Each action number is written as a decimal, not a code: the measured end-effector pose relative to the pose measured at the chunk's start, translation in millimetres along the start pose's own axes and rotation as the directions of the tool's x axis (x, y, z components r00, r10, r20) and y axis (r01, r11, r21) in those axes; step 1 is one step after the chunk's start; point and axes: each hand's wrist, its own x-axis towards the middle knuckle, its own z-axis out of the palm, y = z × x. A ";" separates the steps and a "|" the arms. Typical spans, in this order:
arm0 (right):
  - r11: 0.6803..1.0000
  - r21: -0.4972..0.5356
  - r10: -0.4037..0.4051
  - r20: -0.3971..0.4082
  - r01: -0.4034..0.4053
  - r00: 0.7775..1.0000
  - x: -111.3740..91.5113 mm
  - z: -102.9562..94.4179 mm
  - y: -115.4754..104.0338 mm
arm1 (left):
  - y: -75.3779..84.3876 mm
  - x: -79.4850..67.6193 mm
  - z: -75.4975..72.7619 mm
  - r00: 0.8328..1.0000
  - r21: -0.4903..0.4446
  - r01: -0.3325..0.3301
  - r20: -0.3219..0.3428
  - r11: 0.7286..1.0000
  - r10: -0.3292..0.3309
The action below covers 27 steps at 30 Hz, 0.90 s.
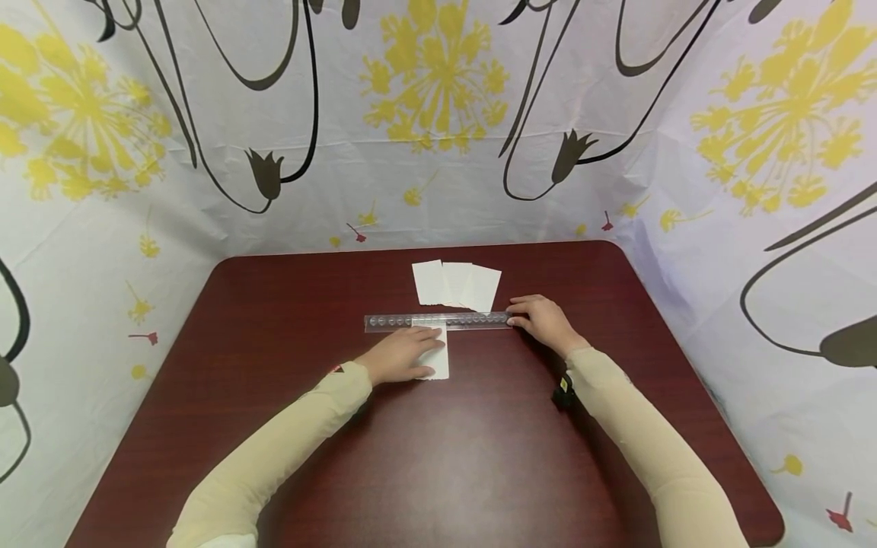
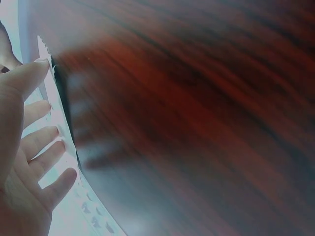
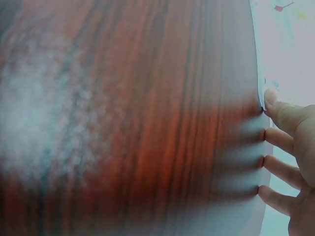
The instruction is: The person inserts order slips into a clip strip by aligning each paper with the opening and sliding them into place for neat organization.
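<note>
A clear plastic ruler (image 1: 473, 320) with a row of round holes lies crosswise on the table, over the far end of a white paper slip (image 1: 441, 364). My left hand (image 1: 400, 356) rests on the slip with its fingers spread and fairly straight, the upper fingertips right at the ruler's near edge. At the ruler's right end, my right hand (image 1: 544, 323) holds it between thumb and fingers. In the right wrist view, the fingertips (image 3: 268, 191) come down at the table surface. Part of the slip is hidden under the left hand.
Beyond the ruler, several white paper slips (image 1: 429, 283) lie overlapped in a fan, the rightmost one reaching the ruler. The dark red wooden table (image 1: 288, 304) has rounded corners. Patterned white sheeting (image 1: 438, 190) hangs around its back and sides.
</note>
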 end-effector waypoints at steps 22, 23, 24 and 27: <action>0.997 0.053 0.048 0.026 -0.049 0.999 1.3 0.0 2.4 | 4.0 9.9 2.2 1.000 0.013 -0.022 -0.016 1.000 0.022; 0.997 0.057 0.051 0.029 -0.052 0.998 1.7 0.2 3.4 | 3.7 10.1 2.7 1.000 0.014 -0.021 -0.015 1.000 0.021; 0.996 0.063 0.053 0.030 -0.055 0.998 2.1 0.5 4.4 | 3.4 10.2 3.1 1.000 0.015 -0.021 -0.016 1.000 0.021; 0.995 0.084 0.050 0.029 -0.052 0.998 2.3 0.9 6.2 | 2.6 10.7 4.0 1.000 0.013 -0.024 -0.018 1.000 0.024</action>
